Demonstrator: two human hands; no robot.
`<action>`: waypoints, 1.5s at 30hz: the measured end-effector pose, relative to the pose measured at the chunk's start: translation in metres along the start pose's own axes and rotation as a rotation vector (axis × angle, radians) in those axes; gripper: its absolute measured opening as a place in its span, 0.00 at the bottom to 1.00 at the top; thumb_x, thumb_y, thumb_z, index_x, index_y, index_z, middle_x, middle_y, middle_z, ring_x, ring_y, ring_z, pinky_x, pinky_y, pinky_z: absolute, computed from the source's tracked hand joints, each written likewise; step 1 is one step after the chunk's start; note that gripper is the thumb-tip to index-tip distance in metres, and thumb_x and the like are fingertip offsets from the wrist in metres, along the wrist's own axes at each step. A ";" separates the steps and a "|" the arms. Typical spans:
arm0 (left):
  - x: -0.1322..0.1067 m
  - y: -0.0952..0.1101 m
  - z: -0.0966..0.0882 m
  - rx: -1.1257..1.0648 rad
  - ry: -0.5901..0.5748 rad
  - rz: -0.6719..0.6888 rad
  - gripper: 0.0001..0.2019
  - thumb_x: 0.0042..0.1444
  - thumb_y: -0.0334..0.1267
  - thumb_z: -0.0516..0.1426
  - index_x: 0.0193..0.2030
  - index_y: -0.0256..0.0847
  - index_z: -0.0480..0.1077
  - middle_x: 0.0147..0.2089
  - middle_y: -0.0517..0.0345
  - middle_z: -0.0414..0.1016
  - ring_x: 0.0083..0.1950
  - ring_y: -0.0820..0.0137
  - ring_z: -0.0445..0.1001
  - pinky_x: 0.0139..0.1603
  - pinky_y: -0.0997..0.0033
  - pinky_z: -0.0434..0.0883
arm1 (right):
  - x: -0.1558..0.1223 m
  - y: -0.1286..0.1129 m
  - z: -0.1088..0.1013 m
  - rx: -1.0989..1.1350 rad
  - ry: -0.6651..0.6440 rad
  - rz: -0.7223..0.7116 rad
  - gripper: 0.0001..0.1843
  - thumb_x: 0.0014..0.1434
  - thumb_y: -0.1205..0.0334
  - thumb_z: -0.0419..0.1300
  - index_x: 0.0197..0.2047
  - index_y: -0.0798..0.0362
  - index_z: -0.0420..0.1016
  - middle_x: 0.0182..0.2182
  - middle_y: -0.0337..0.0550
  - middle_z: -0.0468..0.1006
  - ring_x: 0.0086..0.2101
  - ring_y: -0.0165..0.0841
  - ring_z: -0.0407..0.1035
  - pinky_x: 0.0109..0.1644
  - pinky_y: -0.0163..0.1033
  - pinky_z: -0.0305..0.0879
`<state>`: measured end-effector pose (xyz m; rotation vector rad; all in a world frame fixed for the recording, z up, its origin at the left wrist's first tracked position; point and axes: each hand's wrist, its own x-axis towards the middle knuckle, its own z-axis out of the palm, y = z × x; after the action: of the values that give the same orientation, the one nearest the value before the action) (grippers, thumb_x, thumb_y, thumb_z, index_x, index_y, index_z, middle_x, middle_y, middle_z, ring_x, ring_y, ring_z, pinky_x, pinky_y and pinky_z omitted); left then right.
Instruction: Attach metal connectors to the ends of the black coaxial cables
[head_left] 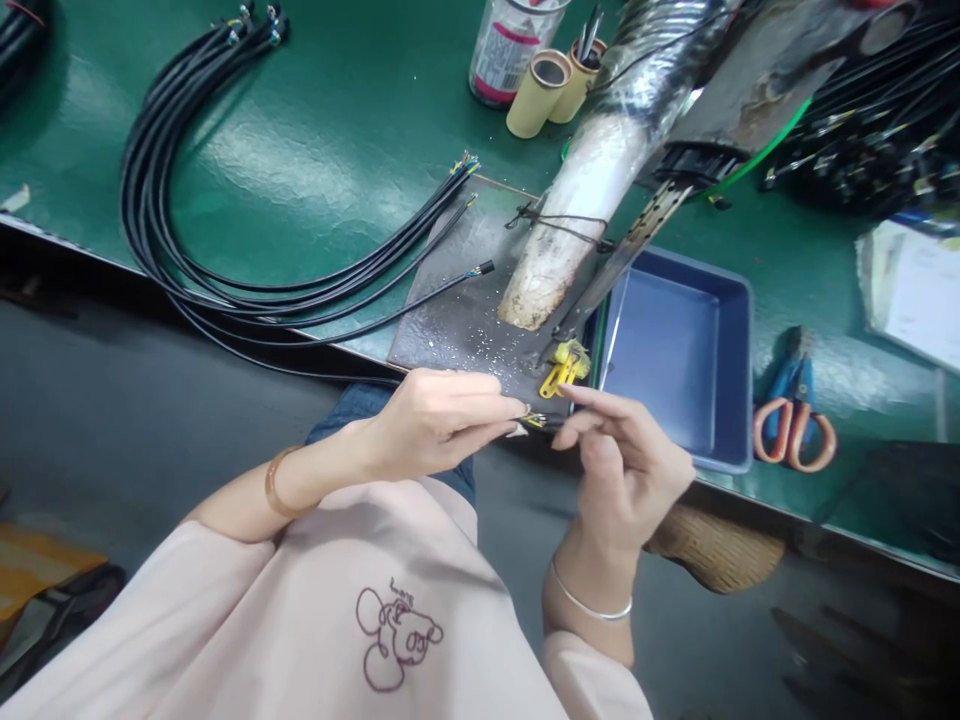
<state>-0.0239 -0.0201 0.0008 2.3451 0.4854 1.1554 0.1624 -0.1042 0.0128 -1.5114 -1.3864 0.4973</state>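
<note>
My left hand (435, 420) pinches the stripped end of a black cable (315, 375), whose coloured wire tips (534, 419) poke out past my fingertips. My right hand (622, 460) is curled, with thumb and forefinger meeting at the same wire tips. Both hands hover at the front edge of a dark metal plate (457, 310) speckled with white bits. Just above the fingers sits a yellow clip (564, 368) at the foot of a slanted metal tool arm (630, 245). A pale wrapped tube (577, 220) comes down onto the plate.
A bundle of black cables (180, 220) loops over the green bench (337, 130). A blue tray (679, 350) stands right of the plate, with orange-handled scissors (795, 425) beyond it. A can (506, 45) and cardboard tubes (540, 90) stand at the back; more cables (877, 130) lie far right.
</note>
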 end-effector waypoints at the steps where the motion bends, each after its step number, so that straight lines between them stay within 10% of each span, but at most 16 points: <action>1: 0.000 0.000 0.001 0.027 0.012 0.014 0.13 0.70 0.34 0.52 0.35 0.36 0.75 0.24 0.62 0.69 0.25 0.78 0.66 0.30 0.78 0.64 | 0.002 -0.001 0.001 -0.008 -0.059 0.016 0.15 0.67 0.50 0.58 0.42 0.51 0.81 0.20 0.35 0.74 0.18 0.26 0.65 0.21 0.32 0.56; 4: -0.001 0.000 0.007 0.187 0.032 0.061 0.15 0.70 0.30 0.51 0.32 0.37 0.73 0.23 0.63 0.67 0.24 0.76 0.64 0.29 0.76 0.62 | 0.008 -0.005 0.004 -0.066 -0.201 0.061 0.15 0.67 0.55 0.58 0.33 0.51 0.78 0.20 0.35 0.75 0.19 0.27 0.68 0.23 0.31 0.61; 11: -0.001 0.005 0.017 0.378 0.023 -0.004 0.15 0.69 0.29 0.50 0.32 0.38 0.71 0.23 0.64 0.67 0.24 0.75 0.66 0.27 0.74 0.62 | 0.007 -0.005 0.013 -0.202 -0.076 0.005 0.10 0.68 0.60 0.57 0.36 0.51 0.76 0.23 0.33 0.76 0.20 0.24 0.68 0.28 0.30 0.64; 25: 0.006 -0.001 0.001 -0.341 -0.113 -0.418 0.07 0.60 0.27 0.58 0.34 0.34 0.77 0.26 0.62 0.72 0.26 0.79 0.65 0.27 0.80 0.61 | 0.011 -0.002 0.012 -0.067 -0.194 0.102 0.19 0.68 0.49 0.56 0.30 0.52 0.74 0.20 0.35 0.73 0.20 0.26 0.63 0.24 0.32 0.57; 37: -0.005 0.003 0.010 -0.081 -0.015 -0.187 0.10 0.65 0.28 0.55 0.33 0.33 0.75 0.27 0.58 0.73 0.27 0.76 0.68 0.29 0.77 0.64 | 0.005 -0.001 0.013 -0.220 -0.151 0.020 0.14 0.66 0.55 0.59 0.31 0.52 0.73 0.19 0.31 0.67 0.17 0.23 0.56 0.23 0.32 0.53; 45: 0.002 0.002 0.007 -0.533 0.006 -0.536 0.05 0.59 0.30 0.59 0.36 0.31 0.77 0.33 0.53 0.81 0.31 0.75 0.74 0.31 0.79 0.70 | -0.003 0.001 0.019 -0.263 0.029 -0.103 0.06 0.64 0.59 0.63 0.36 0.50 0.78 0.22 0.33 0.72 0.19 0.24 0.59 0.25 0.32 0.56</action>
<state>-0.0171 -0.0227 -0.0003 1.6206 0.6610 0.8940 0.1460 -0.0997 0.0030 -1.6380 -1.5436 0.2342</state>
